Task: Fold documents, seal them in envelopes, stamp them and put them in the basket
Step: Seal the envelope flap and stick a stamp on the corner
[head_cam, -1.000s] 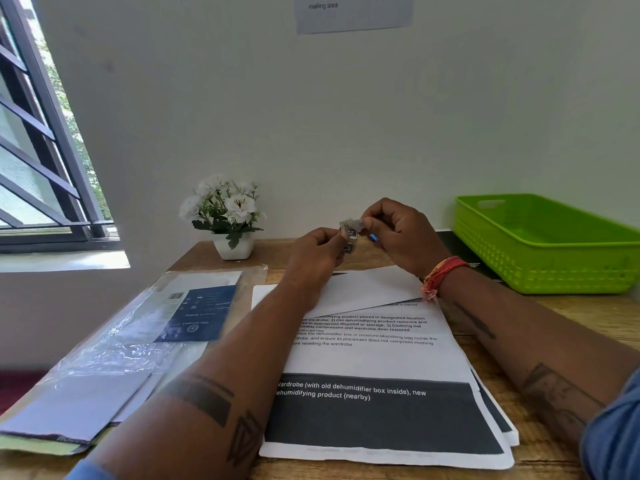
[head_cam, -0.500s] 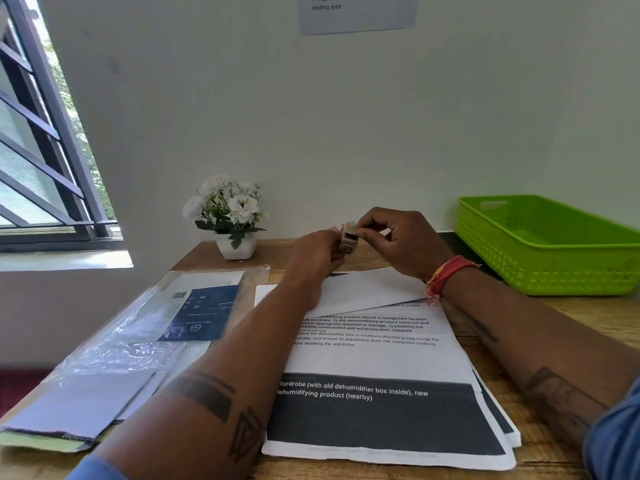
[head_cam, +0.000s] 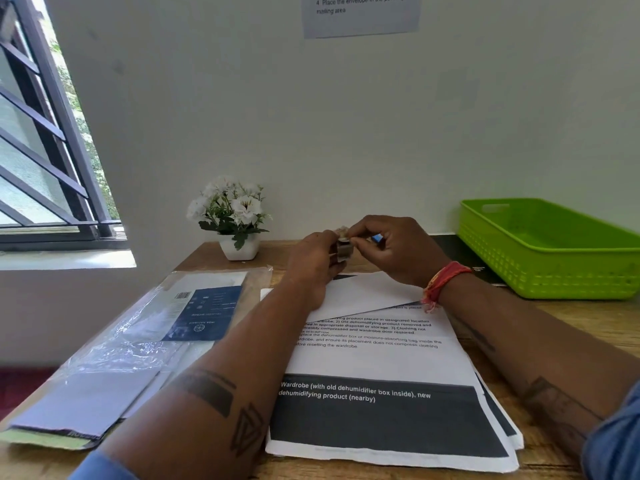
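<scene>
Both hands meet above the far end of the desk around a small roll of stamps (head_cam: 344, 250). My left hand (head_cam: 313, 263) grips the roll from the left. My right hand (head_cam: 398, 249) pinches a stamp at the top of the roll with thumb and forefinger. Below them a white envelope (head_cam: 367, 292) lies on a stack of printed documents (head_cam: 374, 362). The green basket (head_cam: 550, 251) stands at the right by the wall.
A clear plastic pack of envelopes (head_cam: 138, 341) lies at the left of the desk. A small white pot of white flowers (head_cam: 239, 220) stands by the wall. A dark flat item (head_cam: 460, 254) lies beside the basket. A window is at the left.
My right hand shifted slightly left and closed in on the top of the stamp roll. The head camera tilted a little. My left hand stays on the roll.
</scene>
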### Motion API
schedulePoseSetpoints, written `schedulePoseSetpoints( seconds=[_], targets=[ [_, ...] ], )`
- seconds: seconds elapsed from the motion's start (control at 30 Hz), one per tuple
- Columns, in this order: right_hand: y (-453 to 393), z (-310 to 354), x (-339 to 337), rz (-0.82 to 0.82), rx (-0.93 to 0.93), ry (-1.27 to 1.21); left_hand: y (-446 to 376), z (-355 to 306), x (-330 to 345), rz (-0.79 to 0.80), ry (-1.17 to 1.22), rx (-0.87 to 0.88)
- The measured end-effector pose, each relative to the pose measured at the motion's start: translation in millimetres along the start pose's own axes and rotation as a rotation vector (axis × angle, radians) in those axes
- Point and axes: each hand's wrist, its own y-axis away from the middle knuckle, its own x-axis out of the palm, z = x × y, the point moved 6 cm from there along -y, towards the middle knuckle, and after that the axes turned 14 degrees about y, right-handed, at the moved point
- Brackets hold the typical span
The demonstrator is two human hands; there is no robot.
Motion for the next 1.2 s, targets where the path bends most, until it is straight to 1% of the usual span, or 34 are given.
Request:
schedulePoseSetpoints(
  seconds=[0.07,0.13,0.3,0.37,0.5,0.63,0.8,1.0,1.1,1.2],
  targets=[
    [2,-4,0,-0.046,0.093,-0.082,0,1,0,-0.008,0.018,-0.006],
    [3,-6,2,-0.063,0.139,-0.138,-1,2,0,-0.022,0.051,-0.021],
    [4,3,6,-0.003,0.004,-0.070,-1,1,-2,-0.016,0.072,-0.024],
    [2,2,6,0.000,0.002,-0.056,0,0,-1,-0.006,0.043,-0.010],
    [-2,-5,9,-0.026,0.004,0.117,0,0,2,0.037,-0.019,0.025],
    [-2,-9,16,0.035,-0.010,0.261,0,0,3,0.064,-0.039,0.033],
    [-1,-2,13,-0.018,-0.051,0.357,1,0,3,0.055,-0.017,0.011],
    [0,0,12,-0.027,-0.030,0.234,1,1,2,0.029,-0.056,0.026],
    [1,3,8,-0.020,-0.026,0.105,-2,-1,-2,0.007,-0.074,0.046],
    [1,4,-2,-0.091,0.036,-0.031,-3,-5,-3,0.008,-0.124,0.089]
  ],
)
